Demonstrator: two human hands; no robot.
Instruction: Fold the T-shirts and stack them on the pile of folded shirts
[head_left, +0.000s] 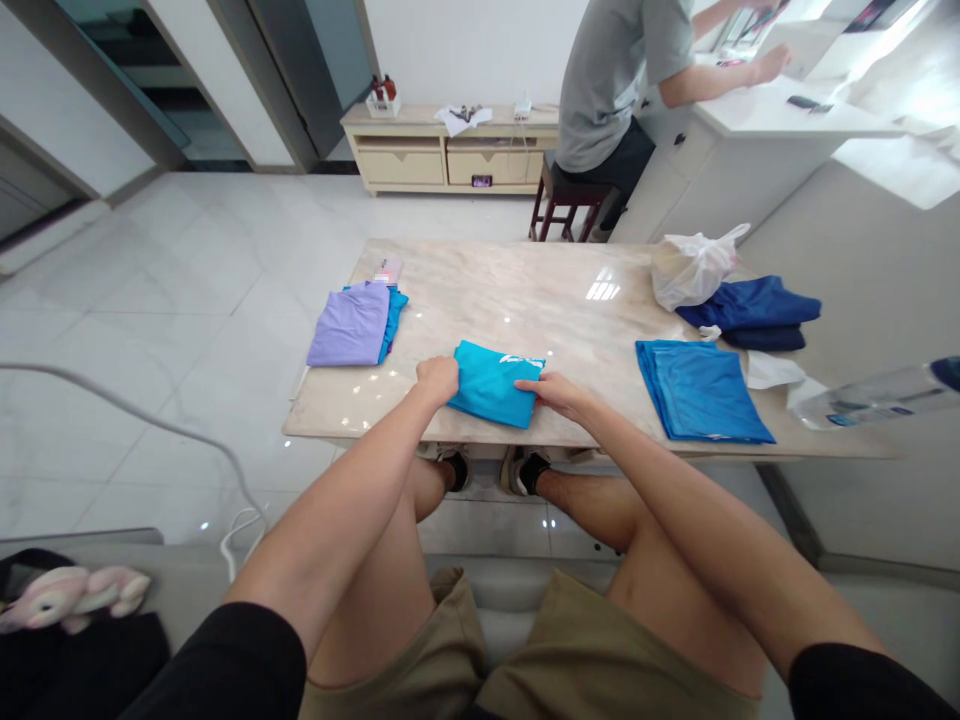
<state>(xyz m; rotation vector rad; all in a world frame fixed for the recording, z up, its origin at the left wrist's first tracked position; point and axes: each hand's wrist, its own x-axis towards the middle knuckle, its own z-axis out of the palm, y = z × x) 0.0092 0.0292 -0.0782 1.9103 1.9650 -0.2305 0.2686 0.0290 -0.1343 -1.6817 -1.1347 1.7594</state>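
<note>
A: Turquoise shirt [491, 382], folded into a compact rectangle, white print on the far right corner, lying at the near edge of the marble table [540, 290], centre.

B: Hands?

A: Left hand [437, 380] curled into a loose fist, gripping the shirt's left edge. Right hand [556, 392] flat, fingers [529, 384] together, pressing its right side.

B: Around it?

A: Lavender folded shirt [349, 325] far left, blue folded shirt [701, 388] right, white plastic bag [690, 268] far right. Another person [615, 80] sits beyond.

Purple shirt [349, 325] left, blue shirt [701, 388] right (both folded), white bag [690, 268]
</note>
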